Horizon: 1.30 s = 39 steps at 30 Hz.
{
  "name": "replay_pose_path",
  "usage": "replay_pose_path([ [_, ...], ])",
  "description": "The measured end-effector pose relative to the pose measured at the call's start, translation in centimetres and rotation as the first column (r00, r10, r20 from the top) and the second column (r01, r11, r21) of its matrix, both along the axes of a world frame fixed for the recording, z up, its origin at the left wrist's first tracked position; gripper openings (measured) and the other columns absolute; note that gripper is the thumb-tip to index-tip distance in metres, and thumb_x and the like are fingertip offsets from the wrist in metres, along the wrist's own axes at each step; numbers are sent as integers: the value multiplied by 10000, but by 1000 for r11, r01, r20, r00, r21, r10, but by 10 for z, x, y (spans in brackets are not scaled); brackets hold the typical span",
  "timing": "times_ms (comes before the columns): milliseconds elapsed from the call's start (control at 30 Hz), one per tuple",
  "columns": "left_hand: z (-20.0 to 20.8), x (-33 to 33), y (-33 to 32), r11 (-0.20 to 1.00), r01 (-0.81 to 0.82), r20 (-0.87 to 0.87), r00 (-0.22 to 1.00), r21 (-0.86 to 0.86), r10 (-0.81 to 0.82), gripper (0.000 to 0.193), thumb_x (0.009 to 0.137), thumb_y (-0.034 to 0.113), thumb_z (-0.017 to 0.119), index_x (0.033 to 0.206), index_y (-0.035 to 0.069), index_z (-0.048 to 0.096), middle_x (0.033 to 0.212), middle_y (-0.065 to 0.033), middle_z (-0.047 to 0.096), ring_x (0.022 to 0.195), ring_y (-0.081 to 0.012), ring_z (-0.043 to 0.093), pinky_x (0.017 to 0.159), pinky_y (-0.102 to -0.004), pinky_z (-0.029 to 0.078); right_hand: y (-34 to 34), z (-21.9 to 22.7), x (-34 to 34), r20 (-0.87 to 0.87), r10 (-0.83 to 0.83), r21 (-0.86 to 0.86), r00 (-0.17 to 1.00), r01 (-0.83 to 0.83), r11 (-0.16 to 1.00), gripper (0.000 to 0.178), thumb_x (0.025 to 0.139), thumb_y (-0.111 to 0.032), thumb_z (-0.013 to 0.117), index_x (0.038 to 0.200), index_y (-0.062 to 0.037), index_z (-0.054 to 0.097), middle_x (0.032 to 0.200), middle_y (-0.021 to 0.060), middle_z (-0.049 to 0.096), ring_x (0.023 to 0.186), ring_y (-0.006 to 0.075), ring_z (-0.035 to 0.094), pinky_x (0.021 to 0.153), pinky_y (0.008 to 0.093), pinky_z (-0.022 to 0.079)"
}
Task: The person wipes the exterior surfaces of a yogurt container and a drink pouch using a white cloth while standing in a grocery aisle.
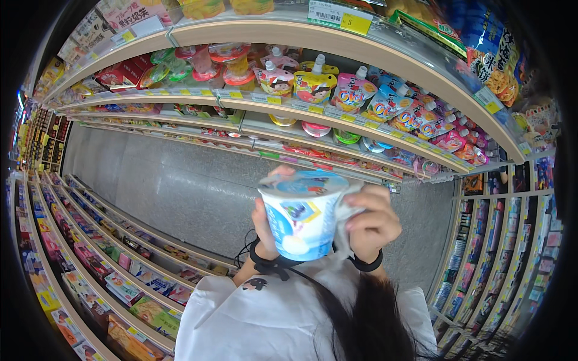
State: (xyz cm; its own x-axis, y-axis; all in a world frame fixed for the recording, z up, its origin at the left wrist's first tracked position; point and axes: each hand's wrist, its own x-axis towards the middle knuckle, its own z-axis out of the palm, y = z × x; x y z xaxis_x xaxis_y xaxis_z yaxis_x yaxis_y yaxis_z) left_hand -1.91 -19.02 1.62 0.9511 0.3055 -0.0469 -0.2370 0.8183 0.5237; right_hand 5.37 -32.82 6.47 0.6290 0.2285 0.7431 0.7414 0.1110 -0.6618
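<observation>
A white-and-blue tub (pixel 301 225) with a printed lid and a fruit picture on its side is held up in front of my chest. My left hand (pixel 262 227) is closed round its left side, with some fingers behind it. At the tub's right side, my right hand (pixel 374 221) pinches a thin, crumpled white cloth or wipe (pixel 344 219). The cloth lies against the tub's side and hangs down from the fingers. It is a little blurred there. Each wrist wears a black band.
Ahead, a curved-looking shelf (pixel 265 103) bears spouted pouches (pixel 314 85) and lidded cups (pixel 232 65). Snack bags (pixel 492 51) stand at the upper right. Packed shelves run along the left (pixel 138 268) and right (pixel 500 253). Grey floor (pixel 162 168) shows between them.
</observation>
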Motion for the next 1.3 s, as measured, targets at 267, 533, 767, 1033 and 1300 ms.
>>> replay_pose_path([
  [267,18,2,-1,987,-1,-10,1000,158,3,857,775,696,499,1284,27,334,1189,-187,492,1093,-282,539,922,-387,459,-13,-22,-19,-76,203,115,976,-194,974,157,705,-23,731,642,-125,630,868,85,697,768,219,590,684,303,458],
  [533,14,6,-4,959,30,-111,994,282,1,793,880,645,372,1437,122,159,1309,-167,412,1203,-276,471,998,-388,404,-9,-8,-5,-55,99,49,994,-96,994,147,669,-27,730,635,-127,629,876,70,703,751,194,570,678,277,454],
  [767,2,4,3,970,44,34,998,238,-54,737,864,556,502,1377,135,185,1294,-157,401,1205,-264,447,1005,-381,381,-13,-8,-9,93,168,-161,981,-151,975,134,630,-2,703,653,-122,648,896,51,709,746,185,559,678,268,469],
  [1033,11,3,5,977,99,-1,995,186,-101,780,810,579,554,1327,87,241,1253,-154,394,1172,-265,458,975,-381,400,-3,5,-5,145,168,-184,975,-140,973,91,659,-48,684,646,-127,642,913,47,709,774,187,579,692,264,474],
  [1300,9,-3,10,975,78,-8,997,208,-78,718,865,567,471,1328,66,251,1221,-173,454,1131,-265,508,956,-377,421,-11,-7,-9,163,189,-209,968,-154,966,122,615,-18,686,651,-124,637,909,53,708,760,206,560,672,261,466],
])
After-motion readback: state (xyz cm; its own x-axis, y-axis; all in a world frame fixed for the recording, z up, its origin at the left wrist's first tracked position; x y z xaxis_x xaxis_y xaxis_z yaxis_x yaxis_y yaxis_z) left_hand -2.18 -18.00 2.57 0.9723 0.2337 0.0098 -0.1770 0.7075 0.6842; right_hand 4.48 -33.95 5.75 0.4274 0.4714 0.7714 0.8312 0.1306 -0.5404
